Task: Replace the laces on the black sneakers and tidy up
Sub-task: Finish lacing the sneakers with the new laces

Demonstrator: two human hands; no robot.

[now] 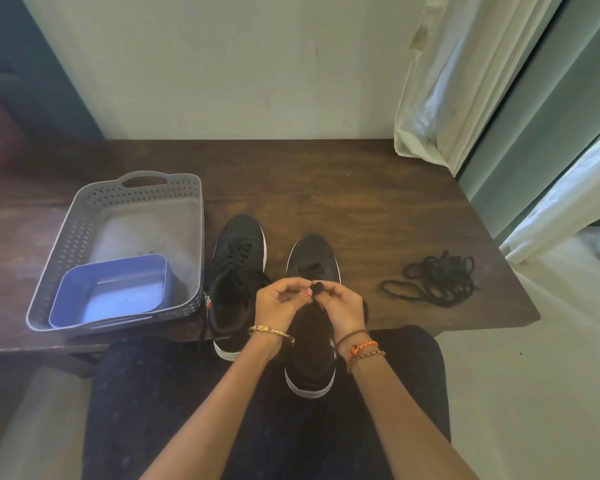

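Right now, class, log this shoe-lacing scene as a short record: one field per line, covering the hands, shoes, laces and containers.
left hand: left hand pinches a black lace over the right-side shoe
right hand: right hand pinches the same lace end
left shoe: left shoe fully laced, on the table
right shoe: right shoe only lowest eyelets laced
loose laces: loose laces piled right of the shoes
basket: grey basket left of the shoes
box: blue box inside the basket, near corner

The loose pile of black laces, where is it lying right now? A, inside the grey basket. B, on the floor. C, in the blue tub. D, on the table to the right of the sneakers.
D: the loose black laces lie on the wooden table, right of the two sneakers.
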